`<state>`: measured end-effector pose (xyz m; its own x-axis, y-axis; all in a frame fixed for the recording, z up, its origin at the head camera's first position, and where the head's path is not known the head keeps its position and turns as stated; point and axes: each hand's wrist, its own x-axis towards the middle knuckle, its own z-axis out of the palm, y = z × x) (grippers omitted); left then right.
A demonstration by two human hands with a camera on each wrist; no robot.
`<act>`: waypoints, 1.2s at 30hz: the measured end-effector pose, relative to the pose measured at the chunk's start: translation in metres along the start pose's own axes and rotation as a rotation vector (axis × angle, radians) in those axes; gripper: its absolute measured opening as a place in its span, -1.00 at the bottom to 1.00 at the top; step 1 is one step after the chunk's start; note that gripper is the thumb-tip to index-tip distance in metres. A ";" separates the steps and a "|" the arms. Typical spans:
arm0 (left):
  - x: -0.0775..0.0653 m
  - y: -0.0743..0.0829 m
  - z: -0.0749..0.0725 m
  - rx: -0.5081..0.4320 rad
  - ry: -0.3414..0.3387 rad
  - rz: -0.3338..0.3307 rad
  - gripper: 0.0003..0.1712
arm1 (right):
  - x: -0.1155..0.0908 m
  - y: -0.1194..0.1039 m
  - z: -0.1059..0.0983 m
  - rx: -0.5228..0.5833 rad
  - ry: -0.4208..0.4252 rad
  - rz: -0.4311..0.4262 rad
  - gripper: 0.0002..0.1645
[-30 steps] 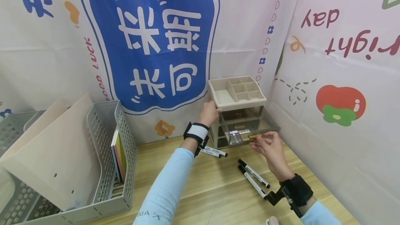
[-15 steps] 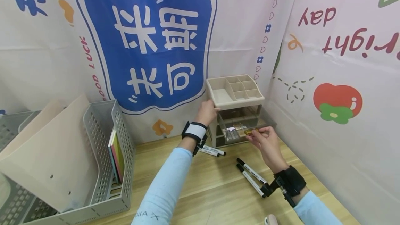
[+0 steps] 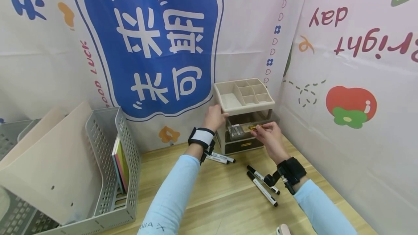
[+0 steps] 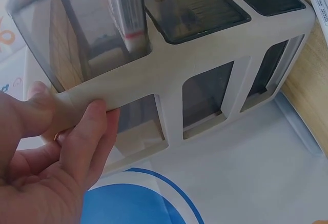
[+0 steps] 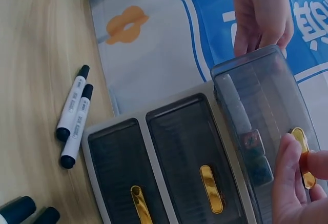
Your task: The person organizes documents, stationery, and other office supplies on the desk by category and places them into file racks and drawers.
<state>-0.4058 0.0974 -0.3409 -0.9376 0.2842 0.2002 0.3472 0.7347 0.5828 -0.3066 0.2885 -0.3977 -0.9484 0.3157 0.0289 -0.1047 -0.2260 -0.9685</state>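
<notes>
A beige desktop drawer organizer [image 3: 245, 110] stands against the wall, with a compartment tray on top. My left hand [image 3: 213, 118] grips the frame at its left side, thumb and fingers around the edge in the left wrist view. With my right hand [image 3: 272, 139] I pinch the gold handle [image 5: 298, 136] of the top drawer [image 5: 261, 70]. That clear, smoky drawer sticks out part of the way. Small packets [image 5: 251, 141] lie inside along one side. Two lower drawers [image 5: 184, 147] are closed, their gold handles showing in the right wrist view.
Black-capped white markers [image 3: 262, 188] lie in front of the organizer, and more markers [image 3: 223, 157] near its left corner. A grey file holder [image 3: 130, 177] with folders [image 3: 55, 162] and thin books [image 3: 121, 164] stands left. A pale pink object [image 3: 283, 230] is cut off at the bottom.
My right hand has moved away from me and left, sliding the top drawer further into the organizer. The bottom drawer front has come into sight. My left hand keeps its grip.
</notes>
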 end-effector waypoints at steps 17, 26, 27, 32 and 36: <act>0.002 -0.001 -0.006 -0.043 0.032 0.000 -0.65 | 0.043 0.002 0.020 -0.070 0.052 0.004 -0.73; 0.000 -0.002 -0.002 -0.045 0.007 -0.017 -0.65 | 0.050 0.006 0.020 -0.073 0.069 0.047 -0.70; 0.000 -0.002 -0.002 -0.043 0.006 -0.020 -0.65 | 0.049 0.006 0.018 -0.076 0.063 0.058 -0.68; 0.002 -0.001 -0.004 -0.046 -0.005 -0.025 -0.64 | 0.043 0.008 0.005 -0.087 0.076 0.103 -0.64; 0.006 0.000 -0.004 -0.042 0.007 -0.020 -0.64 | 0.041 0.019 -0.006 -0.102 0.074 0.183 -0.68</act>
<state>-0.4113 0.0963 -0.3366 -0.9446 0.2651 0.1933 0.3271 0.7135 0.6196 -0.3461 0.3026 -0.4164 -0.9239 0.3457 -0.1638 0.1010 -0.1926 -0.9761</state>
